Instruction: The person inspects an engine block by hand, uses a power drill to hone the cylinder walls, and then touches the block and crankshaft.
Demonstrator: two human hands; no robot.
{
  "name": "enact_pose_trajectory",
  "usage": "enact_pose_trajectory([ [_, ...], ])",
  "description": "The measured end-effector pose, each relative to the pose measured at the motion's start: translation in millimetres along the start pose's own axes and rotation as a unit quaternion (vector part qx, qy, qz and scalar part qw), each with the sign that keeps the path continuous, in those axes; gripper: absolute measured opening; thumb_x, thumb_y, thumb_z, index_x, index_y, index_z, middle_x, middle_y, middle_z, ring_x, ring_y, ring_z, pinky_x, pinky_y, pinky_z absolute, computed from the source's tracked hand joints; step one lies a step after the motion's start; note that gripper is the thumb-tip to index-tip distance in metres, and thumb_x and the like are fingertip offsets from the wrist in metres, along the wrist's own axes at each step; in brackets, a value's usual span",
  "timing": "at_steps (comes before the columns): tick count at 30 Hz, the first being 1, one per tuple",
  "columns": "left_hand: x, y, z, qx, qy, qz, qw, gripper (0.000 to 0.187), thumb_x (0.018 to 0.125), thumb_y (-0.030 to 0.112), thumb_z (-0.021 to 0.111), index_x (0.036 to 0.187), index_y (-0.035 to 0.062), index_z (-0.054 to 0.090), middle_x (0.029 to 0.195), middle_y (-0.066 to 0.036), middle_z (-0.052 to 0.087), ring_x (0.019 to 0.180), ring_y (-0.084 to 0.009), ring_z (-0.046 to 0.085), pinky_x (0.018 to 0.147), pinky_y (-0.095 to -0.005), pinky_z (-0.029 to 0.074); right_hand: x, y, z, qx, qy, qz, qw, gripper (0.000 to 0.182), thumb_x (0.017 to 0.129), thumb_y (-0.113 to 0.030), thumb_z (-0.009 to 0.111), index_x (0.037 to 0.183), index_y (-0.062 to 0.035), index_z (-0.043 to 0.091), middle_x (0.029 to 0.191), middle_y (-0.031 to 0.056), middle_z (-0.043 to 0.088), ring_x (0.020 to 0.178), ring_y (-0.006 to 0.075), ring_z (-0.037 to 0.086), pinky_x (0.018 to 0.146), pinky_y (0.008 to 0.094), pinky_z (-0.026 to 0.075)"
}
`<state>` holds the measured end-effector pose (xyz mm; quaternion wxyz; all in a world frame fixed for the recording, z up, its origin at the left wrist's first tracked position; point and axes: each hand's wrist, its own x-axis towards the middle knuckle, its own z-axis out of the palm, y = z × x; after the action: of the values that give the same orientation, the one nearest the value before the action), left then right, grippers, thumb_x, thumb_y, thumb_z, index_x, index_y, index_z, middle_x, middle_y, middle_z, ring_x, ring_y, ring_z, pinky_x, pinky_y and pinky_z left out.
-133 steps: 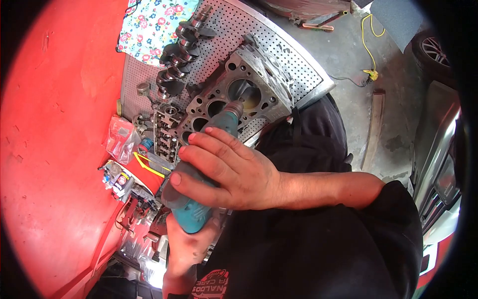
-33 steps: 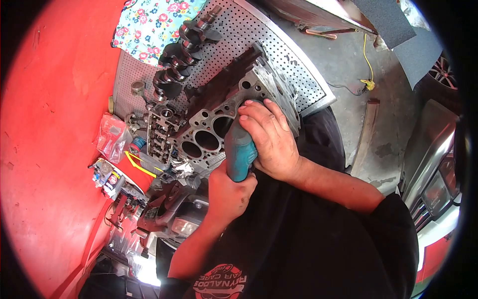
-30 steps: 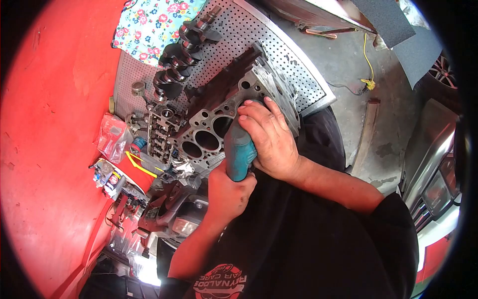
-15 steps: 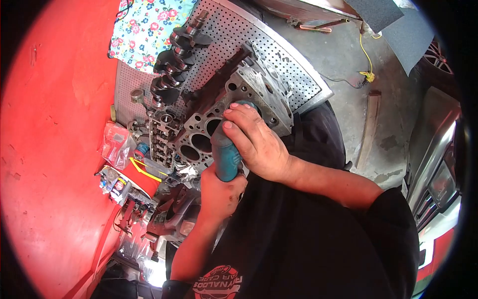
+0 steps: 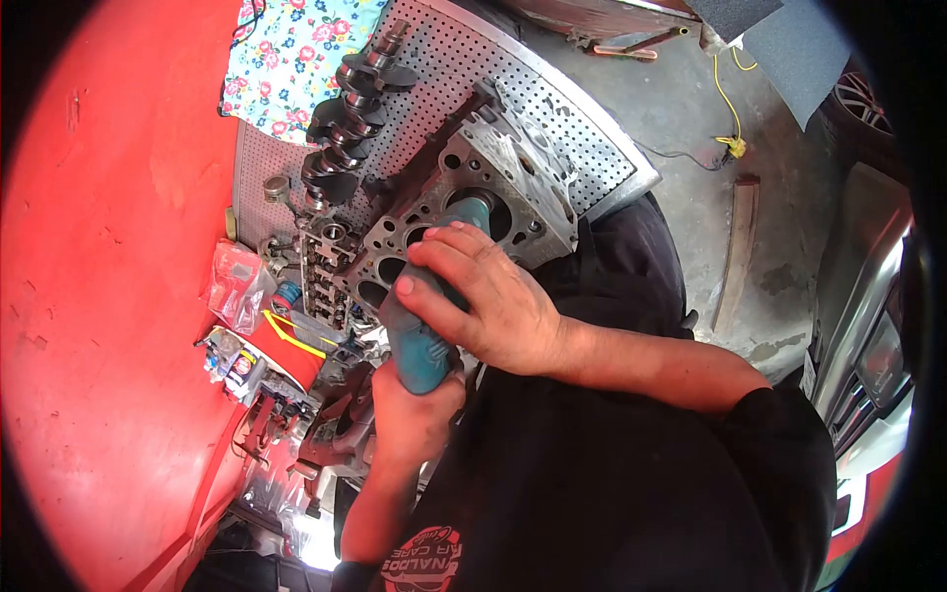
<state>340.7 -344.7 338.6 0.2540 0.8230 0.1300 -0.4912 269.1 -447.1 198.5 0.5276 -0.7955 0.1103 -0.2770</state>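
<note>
Both hands, the left hand [image 5: 412, 419] and right hand [image 5: 488, 301], are gripping closed around a teal handheld power tool [image 5: 422, 331] over a grey metal engine block [image 5: 473, 192] lying at the perforated steel worktop's [image 5: 582, 128] near edge.

I see a teal power tool [image 5: 426, 326], scuffed and grimy, angled nose-first into an open cylinder bore of a bare grey engine block [image 5: 513, 178]. The block lies tilted on a perforated metal bench, its row of round bores facing up.

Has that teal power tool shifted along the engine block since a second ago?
Yes. The teal power tool has drawn back from the engine block's end bore, now uncovered, toward the person.
</note>
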Motion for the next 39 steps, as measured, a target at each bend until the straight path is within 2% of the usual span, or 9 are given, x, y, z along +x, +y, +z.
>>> enact_pose_trajectory([
  [5, -17, 0, -5, 0.007, 0.018, -0.002, 1.000, 0.011, 0.088, 0.005, 0.072, 0.096, -0.0013, 0.069, 0.085, -0.001, 0.069, 0.076, -0.0098, 0.065, 0.067, -0.0296, 0.052, 2, -12, -2, 0.018, 0.004, -0.012, 1.000, 0.056, 0.083, -0.013, 0.066, 0.138, -0.0189, 0.060, 0.130, 0.0156, 0.057, 0.122, 0.0377, 0.061, 0.106, 0.0540, 0.054],
  [8, -26, 1, -8, 0.022, 0.026, 0.006, 0.999, 0.014, 0.089, 0.007, 0.073, 0.100, -0.0021, 0.071, 0.088, -0.003, 0.071, 0.079, -0.0107, 0.067, 0.070, -0.0304, 0.053, 5, -16, -5, 0.051, 0.011, -0.033, 0.998, 0.064, 0.078, -0.007, 0.074, 0.139, -0.0154, 0.059, 0.132, 0.0183, 0.058, 0.119, 0.0404, 0.061, 0.104, 0.0569, 0.054],
  [14, -43, 5, -11, 0.050, 0.054, 0.042, 0.996, 0.018, 0.089, 0.007, 0.074, 0.104, -0.0031, 0.072, 0.092, -0.005, 0.074, 0.085, -0.0129, 0.069, 0.076, -0.0317, 0.055, 8, -28, -4, 0.060, 0.026, -0.040, 0.997, 0.064, 0.078, -0.009, 0.074, 0.139, -0.0188, 0.058, 0.130, 0.0170, 0.058, 0.114, 0.0377, 0.061, 0.098, 0.0540, 0.055],
  [17, -49, 3, -15, 0.034, 0.053, 0.050, 0.997, 0.022, 0.088, 0.005, 0.074, 0.108, -0.0034, 0.071, 0.097, -0.006, 0.074, 0.088, -0.0135, 0.070, 0.078, -0.0318, 0.055, 10, -33, -3, 0.021, 0.037, -0.054, 0.998, 0.056, 0.081, -0.016, 0.069, 0.136, -0.0228, 0.060, 0.127, 0.0131, 0.057, 0.116, 0.0341, 0.061, 0.102, 0.0492, 0.056],
  [22, -62, 13, -22, 0.073, 0.040, 0.057, 0.995, 0.029, 0.087, 0.002, 0.072, 0.115, -0.0038, 0.069, 0.104, -0.008, 0.074, 0.092, -0.0143, 0.070, 0.082, -0.0318, 0.055, 14, -42, -3, 0.036, 0.051, -0.060, 0.996, 0.056, 0.080, -0.018, 0.069, 0.135, -0.0231, 0.061, 0.125, 0.0123, 0.057, 0.113, 0.0321, 0.061, 0.100, 0.0479, 0.056],
  [26, -66, 10, -24, 0.061, 0.049, 0.075, 0.994, 0.030, 0.086, 0.000, 0.071, 0.115, -0.0037, 0.069, 0.104, -0.008, 0.075, 0.093, -0.0155, 0.070, 0.084, -0.0321, 0.055, 15, -46, -5, 0.061, 0.043, -0.058, 0.996, 0.059, 0.080, -0.011, 0.074, 0.136, -0.0246, 0.060, 0.127, 0.0136, 0.059, 0.112, 0.0333, 0.060, 0.094, 0.0489, 0.058],
  [32, -73, 10, -27, 0.048, 0.043, 0.054, 0.996, 0.031, 0.084, -0.001, 0.073, 0.115, -0.0033, 0.070, 0.106, -0.008, 0.075, 0.096, -0.0163, 0.070, 0.086, -0.0325, 0.055, 18, -50, -11, 0.059, 0.040, -0.058, 0.996, 0.058, 0.080, -0.012, 0.074, 0.135, -0.0257, 0.061, 0.129, 0.0132, 0.059, 0.111, 0.0321, 0.059, 0.093, 0.0476, 0.058],
  [35, -74, 13, -26, 0.052, 0.040, 0.042, 0.997, 0.031, 0.084, -0.001, 0.073, 0.115, -0.0031, 0.070, 0.106, -0.008, 0.075, 0.096, -0.0160, 0.070, 0.086, -0.0325, 0.055, 21, -48, -10, 0.031, 0.062, -0.072, 0.995, 0.049, 0.084, -0.020, 0.071, 0.132, -0.0236, 0.061, 0.121, 0.0099, 0.058, 0.107, 0.0297, 0.063, 0.096, 0.0461, 0.057],
  [39, -71, 11, -26, 0.066, 0.041, 0.037, 0.996, 0.030, 0.085, -0.001, 0.072, 0.115, -0.0032, 0.070, 0.105, -0.008, 0.074, 0.096, -0.0150, 0.070, 0.086, -0.0319, 0.055, 19, -46, -10, 0.049, 0.050, -0.061, 0.996, 0.052, 0.083, -0.017, 0.072, 0.134, -0.0234, 0.061, 0.124, 0.0115, 0.058, 0.110, 0.0310, 0.061, 0.095, 0.0467, 0.058],
])
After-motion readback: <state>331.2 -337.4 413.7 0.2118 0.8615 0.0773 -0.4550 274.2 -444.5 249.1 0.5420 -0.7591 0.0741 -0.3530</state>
